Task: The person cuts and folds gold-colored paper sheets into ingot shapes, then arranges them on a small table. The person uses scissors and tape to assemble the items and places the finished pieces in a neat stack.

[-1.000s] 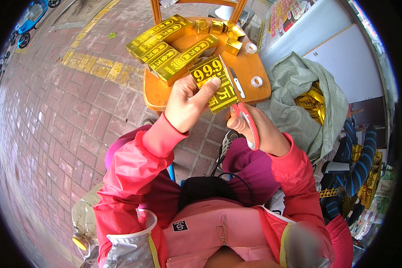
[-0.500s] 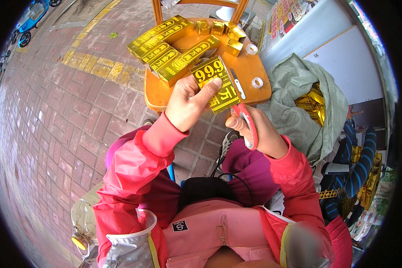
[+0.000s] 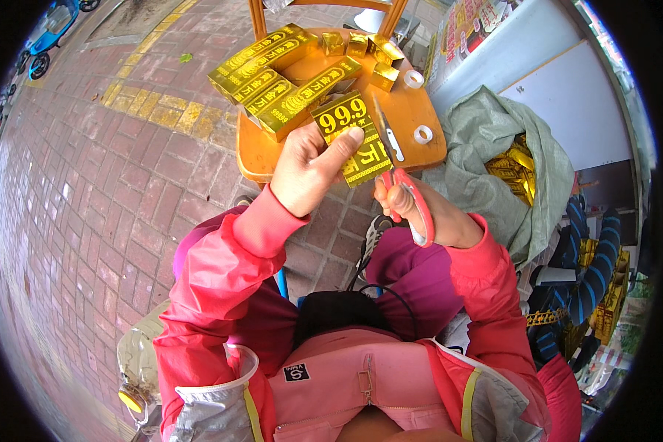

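My left hand (image 3: 309,168) pinches a gold printed cardboard piece (image 3: 352,124), thumb on its face and the other fingers behind it. Just right of its lower corner, my right hand (image 3: 438,214) is closed round red-handled scissors (image 3: 414,197). The scissors' blades are mostly hidden from me. Beyond the card stands a wooden chair (image 3: 261,158). On its seat lies a slim white-handled blade (image 3: 395,144), close to the card's right edge. Long gold boxes (image 3: 302,99) lie on the seat behind my left hand, some with an open end.
Several small gold boxes (image 3: 383,76) stand at the seat's back right, by a tape roll (image 3: 413,79) and a second tape roll (image 3: 423,134). To the right, a grey-green sack (image 3: 464,158) holds gold pieces (image 3: 514,171). Brick paving (image 3: 147,162) stretches left.
My right hand has shifted slightly right and turned with the scissors, drawing away from the card's lower corner. The left hand and the card have stayed nearly still.
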A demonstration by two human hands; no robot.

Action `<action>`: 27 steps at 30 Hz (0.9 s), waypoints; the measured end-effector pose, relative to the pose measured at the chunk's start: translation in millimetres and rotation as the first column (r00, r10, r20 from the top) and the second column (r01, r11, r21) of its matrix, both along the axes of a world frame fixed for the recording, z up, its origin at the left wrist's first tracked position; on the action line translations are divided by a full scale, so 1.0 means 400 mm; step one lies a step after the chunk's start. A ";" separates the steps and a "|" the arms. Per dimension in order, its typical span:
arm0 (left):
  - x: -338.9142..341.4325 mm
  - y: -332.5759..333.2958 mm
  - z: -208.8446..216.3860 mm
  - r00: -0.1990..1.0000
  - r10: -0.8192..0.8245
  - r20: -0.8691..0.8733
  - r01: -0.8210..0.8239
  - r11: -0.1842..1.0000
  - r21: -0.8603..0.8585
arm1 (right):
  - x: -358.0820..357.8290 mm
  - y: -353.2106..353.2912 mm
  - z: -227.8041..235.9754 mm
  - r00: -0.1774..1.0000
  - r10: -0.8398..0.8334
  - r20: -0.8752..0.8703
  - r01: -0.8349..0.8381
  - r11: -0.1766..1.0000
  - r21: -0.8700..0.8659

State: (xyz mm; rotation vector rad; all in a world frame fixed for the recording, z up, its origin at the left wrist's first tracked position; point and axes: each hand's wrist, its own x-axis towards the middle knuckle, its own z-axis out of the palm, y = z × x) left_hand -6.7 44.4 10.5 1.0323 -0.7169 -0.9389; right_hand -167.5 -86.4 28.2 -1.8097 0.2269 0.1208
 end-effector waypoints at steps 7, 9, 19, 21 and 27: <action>-0.007 -0.004 -0.001 0.999 -0.033 0.020 0.033 0.999 -0.029 | 0.006 0.006 0.041 0.998 0.049 0.047 -0.047 0.998 -0.042; -0.007 -0.004 -0.002 0.999 -0.032 0.031 0.033 0.999 -0.012 | 0.006 0.011 0.045 0.999 0.033 0.040 -0.029 0.995 -0.091; -0.007 -0.006 -0.006 0.999 -0.042 0.024 0.043 0.999 -0.017 | -0.007 0.022 0.021 0.996 -0.032 0.086 0.049 0.978 -0.203; -0.007 -0.006 -0.006 0.999 -0.051 0.017 0.051 0.999 -0.015 | -0.009 0.024 0.019 0.994 -0.041 0.101 0.064 0.969 -0.240; -0.005 -0.005 -0.005 0.998 -0.053 0.026 0.053 0.999 -0.012 | -0.009 0.027 0.015 0.994 -0.052 0.100 0.077 0.963 -0.259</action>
